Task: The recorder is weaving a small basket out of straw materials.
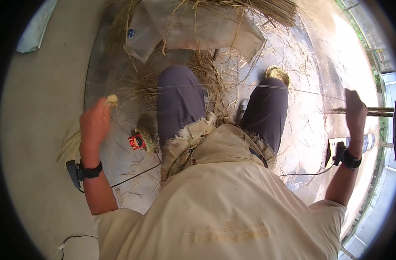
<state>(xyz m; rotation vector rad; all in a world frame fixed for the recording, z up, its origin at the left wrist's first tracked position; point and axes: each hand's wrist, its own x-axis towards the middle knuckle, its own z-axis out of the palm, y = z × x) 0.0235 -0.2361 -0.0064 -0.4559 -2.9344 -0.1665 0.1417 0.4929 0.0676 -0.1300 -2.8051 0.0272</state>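
My left hand (95, 121) is closed, out to the left, around a bundle of straw. The bundle's pale, rounded end (111, 101) shows above the fingers, and loose straw (70, 143) fans out below the fist. Out to the right, my right hand (356, 108) is raised and closed. Thin pale strands (310, 92) stretch across above my knees and end at its fingers. Whether they reach the left fist is too faint to tell. Both wrists wear dark straps with small devices.
A whitish sheet (198, 28) lies ahead under scattered straw, near a thick straw bundle (274, 11). A rounded straw piece (277, 74) is beyond my right knee. A red box (136, 141) sits left of my legs. Thin brown stalks (336, 111) show beside my right hand.
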